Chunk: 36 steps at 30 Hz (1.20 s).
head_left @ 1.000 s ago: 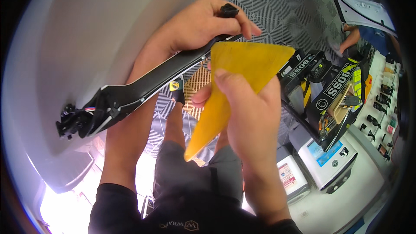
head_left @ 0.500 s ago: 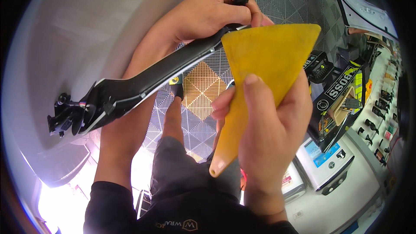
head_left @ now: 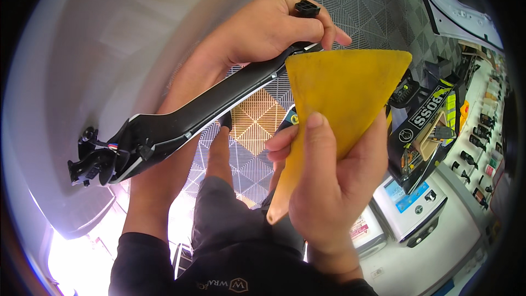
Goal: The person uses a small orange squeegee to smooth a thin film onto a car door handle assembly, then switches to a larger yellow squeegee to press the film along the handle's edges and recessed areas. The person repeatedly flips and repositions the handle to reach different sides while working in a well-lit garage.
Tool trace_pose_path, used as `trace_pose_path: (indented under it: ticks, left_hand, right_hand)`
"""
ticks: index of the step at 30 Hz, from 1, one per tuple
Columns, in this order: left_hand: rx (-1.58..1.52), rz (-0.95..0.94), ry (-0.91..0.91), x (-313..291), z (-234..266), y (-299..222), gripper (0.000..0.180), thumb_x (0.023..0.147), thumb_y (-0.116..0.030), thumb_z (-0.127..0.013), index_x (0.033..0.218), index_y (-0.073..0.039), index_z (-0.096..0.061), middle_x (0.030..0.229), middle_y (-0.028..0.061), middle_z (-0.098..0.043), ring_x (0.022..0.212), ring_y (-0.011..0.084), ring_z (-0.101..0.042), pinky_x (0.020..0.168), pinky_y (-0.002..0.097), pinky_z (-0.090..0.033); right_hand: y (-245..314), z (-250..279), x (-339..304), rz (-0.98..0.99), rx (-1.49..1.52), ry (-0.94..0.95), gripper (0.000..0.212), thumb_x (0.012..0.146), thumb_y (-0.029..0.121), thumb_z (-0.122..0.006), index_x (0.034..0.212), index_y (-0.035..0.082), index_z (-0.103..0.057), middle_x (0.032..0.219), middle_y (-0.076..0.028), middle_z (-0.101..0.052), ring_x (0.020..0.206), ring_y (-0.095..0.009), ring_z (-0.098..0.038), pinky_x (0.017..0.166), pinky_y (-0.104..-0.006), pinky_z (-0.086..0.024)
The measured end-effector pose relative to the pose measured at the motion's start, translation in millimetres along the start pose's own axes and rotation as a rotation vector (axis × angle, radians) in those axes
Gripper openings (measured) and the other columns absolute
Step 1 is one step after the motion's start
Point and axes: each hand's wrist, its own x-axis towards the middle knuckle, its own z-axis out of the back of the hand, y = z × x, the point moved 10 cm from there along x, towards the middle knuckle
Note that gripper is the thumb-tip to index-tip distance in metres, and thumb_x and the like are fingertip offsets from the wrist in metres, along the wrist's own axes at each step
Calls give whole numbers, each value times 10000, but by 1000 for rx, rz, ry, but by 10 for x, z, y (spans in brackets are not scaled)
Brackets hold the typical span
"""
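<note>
Left hand (head_left: 274, 27): curling its fingers narrowly around the upper end of the black trim piece (head_left: 219, 96), a small black connector (head_left: 307, 8) showing just beside the bent index finger.
Right hand (head_left: 337, 175): holding the yellow scraper (head_left: 350, 87), its thumb lying along the face while the other fingers are wrapping behind.
Black trim piece: running its long axis from lower left to upper right, crossing in front of the left forearm and ending at the left hand, the nearer one.
Yellow scraper: lying right of that end, broad edge facing up, narrow end pointing down and left; its upper left corner is meeting the trim's end in view, though I cannot tell if they are touching.
Black tool bag (head_left: 422, 123): standing open at right, holding a tan tray (head_left: 427, 141) and tools too small to tell apart.
Worktop (head_left: 405, 263): carrying a white device (head_left: 413, 225) near the bag.
</note>
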Motion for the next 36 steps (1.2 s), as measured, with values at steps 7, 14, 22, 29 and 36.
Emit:
trace_pose_path:
  ticks: [7, 14, 22, 29, 36]
  left_hand:
    - [89, 25, -112, -37, 209, 71, 139, 891, -67, -575, 846, 11, -680, 1239, 280, -738, 1085, 243, -730, 883, 310, -583]
    - [-24, 93, -77, -20, 143, 107, 140, 880, -73, -553, 849, -1, -668, 1315, 297, -703, 1050, 249, -729, 832, 304, -597]
    - [-109, 45, -89, -40, 43, 150, 166, 931, -79, -584, 869, 32, -691, 1227, 289, -736, 1113, 229, -718, 862, 297, -565]
    - [-59, 92, -85, -54, 63, 135, 145, 889, -84, -551, 883, 6, -665, 1339, 280, -697, 1125, 285, -683, 1007, 323, -519]
    - [-19, 53, -78, -27, 134, 104, 169, 907, -55, -563, 850, 26, -699, 1269, 263, -736, 1118, 246, -705, 904, 321, -565]
  right_hand:
    - [84, 358, -61, -49, 45, -92, 273, 1048, 114, -543, 1250, -52, -466, 866, -210, -675, 573, -237, -652, 564, -330, -555]
    - [-381, 284, 11, -261, 298, 133, 303, 1066, 115, -526, 1297, -73, -472, 1045, -267, -706, 663, -292, -743, 584, -370, -632]
    - [-317, 186, 105, -85, 291, 187, 251, 1091, 59, -480, 1302, -75, -464, 1089, -165, -672, 708, -158, -715, 606, -253, -576]
    - [-275, 100, 106, 43, 234, 146, 306, 1079, 57, -500, 1332, -103, -438, 1080, -156, -654, 704, -128, -693, 611, -239, -540]
    - [-182, -126, -32, 240, -158, -4, 413, 1023, 5, -512, 1382, -175, -416, 1085, -292, -627, 914, -406, -690, 755, -441, -545]
